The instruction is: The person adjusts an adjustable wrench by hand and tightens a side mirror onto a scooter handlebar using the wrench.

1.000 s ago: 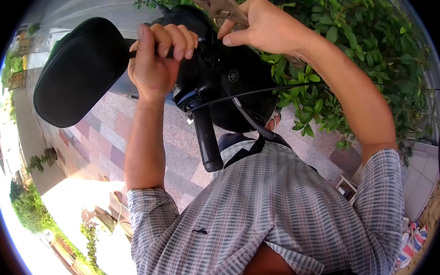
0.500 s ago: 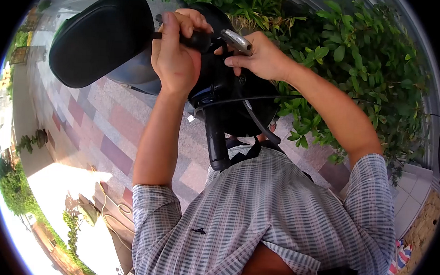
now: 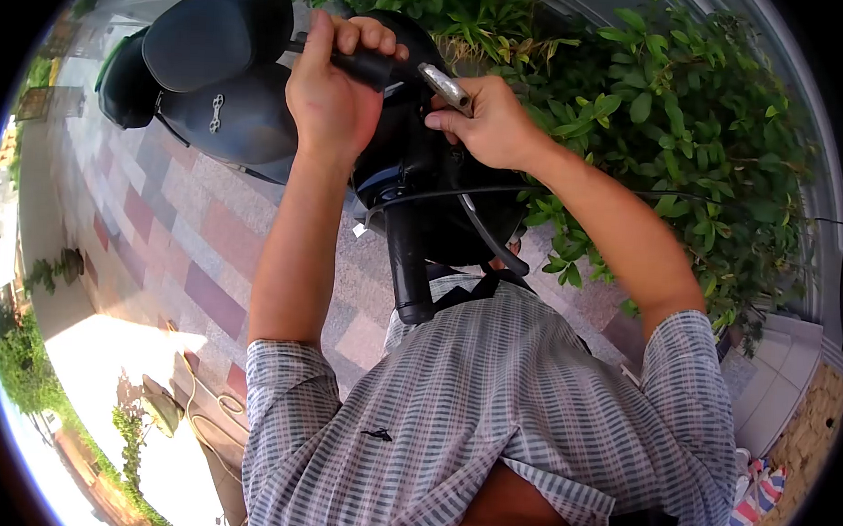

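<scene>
My left hand is closed around the black stem of a rear-view mirror, palm towards me and thumb up. To its right, my right hand grips a silver metal tool, whose working end is hidden from view. The tool lies over the black handlebar area of a scooter, close to the base of the stem. Below both hands the black handlebar grip points towards my shirt, with a brake lever and a cable beside it.
Green bushes crowd the right side of the scooter. Its dark seat extends to the left over patterned paving. A yellowish hose lies at the lower left, and a striped bag is at the lower right.
The mirror has shifted up and turned, uncovering the seat behind it. Both hands have come closer together. The metal tool in my right hand has dropped towards the handlebar area and shows from another side.
</scene>
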A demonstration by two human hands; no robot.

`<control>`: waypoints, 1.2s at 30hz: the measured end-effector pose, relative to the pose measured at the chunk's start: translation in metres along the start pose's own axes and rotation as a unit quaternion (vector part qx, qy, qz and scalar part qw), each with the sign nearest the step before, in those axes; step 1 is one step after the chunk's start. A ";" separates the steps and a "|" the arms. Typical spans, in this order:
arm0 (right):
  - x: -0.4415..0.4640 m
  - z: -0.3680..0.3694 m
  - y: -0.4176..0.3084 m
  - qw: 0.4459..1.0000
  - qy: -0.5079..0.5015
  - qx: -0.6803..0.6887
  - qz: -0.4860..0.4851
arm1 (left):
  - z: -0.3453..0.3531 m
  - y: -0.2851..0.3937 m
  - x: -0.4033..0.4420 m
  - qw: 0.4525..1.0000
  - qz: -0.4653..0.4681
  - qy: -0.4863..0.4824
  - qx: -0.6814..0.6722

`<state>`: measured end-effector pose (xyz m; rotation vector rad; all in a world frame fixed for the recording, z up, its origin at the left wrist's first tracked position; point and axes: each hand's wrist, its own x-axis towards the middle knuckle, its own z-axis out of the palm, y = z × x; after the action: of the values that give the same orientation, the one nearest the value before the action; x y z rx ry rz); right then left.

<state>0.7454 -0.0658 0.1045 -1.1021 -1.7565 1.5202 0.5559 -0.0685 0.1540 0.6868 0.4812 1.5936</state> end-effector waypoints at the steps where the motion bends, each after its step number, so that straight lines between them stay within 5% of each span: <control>1: -0.004 0.005 -0.002 1.000 0.016 0.002 -0.005 | 0.001 0.001 -0.001 1.000 -0.006 0.022 0.005; 16: -0.010 0.009 -0.007 0.996 0.042 -0.072 -0.009 | 0.019 -0.001 -0.013 0.989 0.080 0.128 0.005; 26: -0.007 0.012 0.016 0.995 0.088 -0.002 -0.050 | 0.041 -0.019 -0.030 0.956 0.212 0.085 0.182; 36: -0.001 0.006 0.015 0.999 0.028 -0.030 -0.011 | 0.031 -0.015 -0.026 0.967 0.196 0.053 0.152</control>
<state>0.7440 -0.0696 0.0882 -1.1393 -1.7799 1.4190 0.5891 -0.0941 0.1632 0.9760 0.7120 1.9565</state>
